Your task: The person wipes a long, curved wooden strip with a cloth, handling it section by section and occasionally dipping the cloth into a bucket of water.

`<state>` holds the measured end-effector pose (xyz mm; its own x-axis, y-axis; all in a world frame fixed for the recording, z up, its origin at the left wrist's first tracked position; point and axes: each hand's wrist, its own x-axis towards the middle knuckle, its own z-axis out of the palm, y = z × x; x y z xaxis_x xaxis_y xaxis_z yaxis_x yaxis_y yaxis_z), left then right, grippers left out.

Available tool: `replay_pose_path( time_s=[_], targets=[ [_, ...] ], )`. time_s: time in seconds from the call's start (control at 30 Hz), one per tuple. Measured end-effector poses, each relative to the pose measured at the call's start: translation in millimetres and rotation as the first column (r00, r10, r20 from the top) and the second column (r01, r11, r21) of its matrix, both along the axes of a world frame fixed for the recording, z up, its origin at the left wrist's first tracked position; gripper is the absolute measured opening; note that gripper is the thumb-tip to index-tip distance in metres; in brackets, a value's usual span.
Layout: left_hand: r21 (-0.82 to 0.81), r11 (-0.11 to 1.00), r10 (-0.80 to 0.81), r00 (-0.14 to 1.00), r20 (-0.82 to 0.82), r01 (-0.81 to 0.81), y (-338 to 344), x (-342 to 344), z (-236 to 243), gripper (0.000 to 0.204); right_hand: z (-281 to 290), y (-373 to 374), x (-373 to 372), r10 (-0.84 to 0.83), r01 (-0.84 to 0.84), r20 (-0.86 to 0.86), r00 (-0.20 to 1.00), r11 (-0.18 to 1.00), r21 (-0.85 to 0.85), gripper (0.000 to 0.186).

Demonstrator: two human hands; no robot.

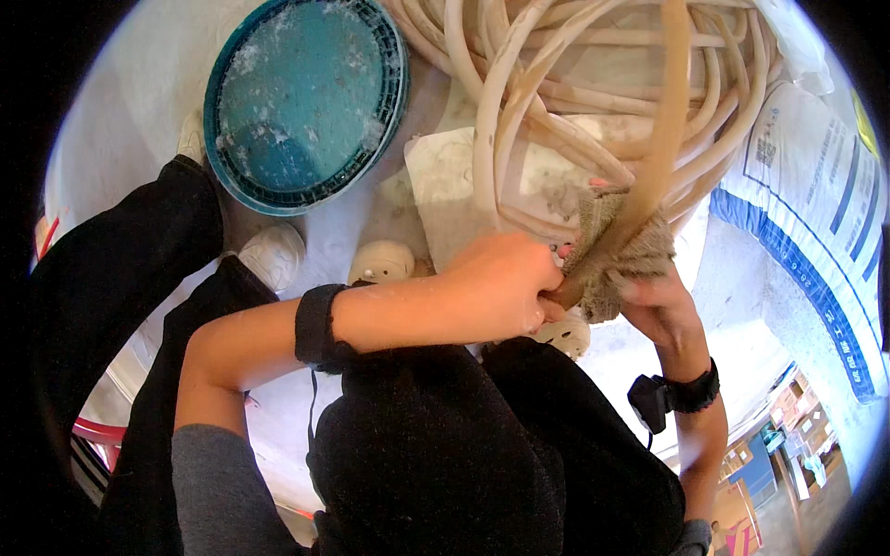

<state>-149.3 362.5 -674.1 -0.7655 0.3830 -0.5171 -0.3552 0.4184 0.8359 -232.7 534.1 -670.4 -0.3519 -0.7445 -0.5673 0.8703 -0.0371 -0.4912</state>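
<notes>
Toward two o'clock, a hose (669, 120) slants, long axis running seven to one; the left hand (517, 283) grips its lower stretch, fingers curled, the right hand (664, 304) clasping a rag (649, 252) around it.

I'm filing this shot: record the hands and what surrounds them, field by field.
Left hand: closed around a long, beige, flexible hose
Right hand: holding a rough grey-green cloth against that hose
Ahead: loosely coiled pale beige loops
Upper left: round teal plastic lid with whitish smears
Right: white plastic-looking sack with blue bands
</notes>
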Motion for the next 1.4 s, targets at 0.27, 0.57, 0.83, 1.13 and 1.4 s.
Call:
replay_pose_path(
  time_s=[0.27, 0.57, 0.83, 1.13, 1.4],
  targets=[
    [-0.042, 0.976, 0.209, 0.973, -0.097, -0.214, 12.0, -3.1, -11.3, 0.016, -16.3, -31.3, -18.7, -0.007, 0.091, -0.224, 0.974, 0.926, 0.367, 0.030],
    [0.077, 0.986, 0.153, 0.988, -0.028, -0.150, -3.5, -5.6, -1.4, 0.016, -9.0, -54.7, -57.4, -0.023, 0.155, -0.325, 0.945, 0.909, 0.387, 0.037],
    [0.138, 0.986, -0.065, 0.972, -0.226, 0.098, 1.0, 11.7, -13.5, 0.016, -40.4, -53.6, -121.0, 0.025, 0.161, -0.570, 0.821, 0.948, 0.273, 0.014],
    [0.014, 0.940, -0.325, 0.905, -0.273, 0.342, 8.6, 29.5, -17.2, 0.024, -56.1, -39.2, -176.3, -0.127, 0.324, -0.506, 0.853, 0.890, 0.322, 0.012],
    [0.274, 0.831, -0.544, 0.811, 0.216, 0.485, 1.4, 21.0, -9.7, 0.032, -21.7, -5.8, -135.3, -0.170, 0.257, -0.348, 0.922, 0.941, 0.219, 0.011]
  ],
)
